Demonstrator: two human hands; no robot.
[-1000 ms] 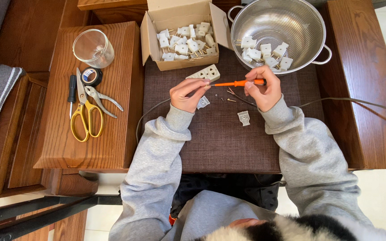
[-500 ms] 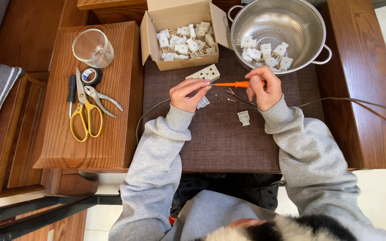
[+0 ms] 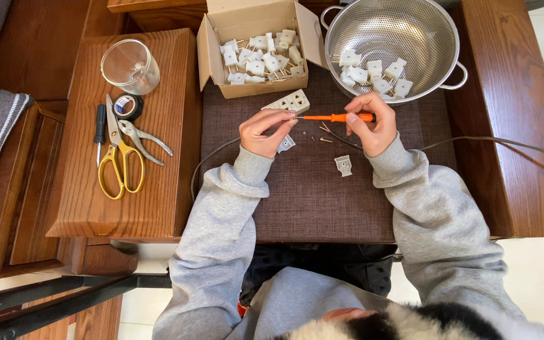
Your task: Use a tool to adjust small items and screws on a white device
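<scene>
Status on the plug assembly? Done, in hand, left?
Done, apparently: white plugs in the metal colander. In hand: left hand holds a small white part, right hand applies the orange screwdriver. Left: cover piece loose on mat, cardboard box still holds plugs.

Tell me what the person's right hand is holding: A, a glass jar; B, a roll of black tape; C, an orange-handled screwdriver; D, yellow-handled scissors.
C: the right hand grips the orange-handled screwdriver, its tip aimed at the small part in the left hand; the scissors, tape and glass jar lie untouched on the wooden stand.
</scene>
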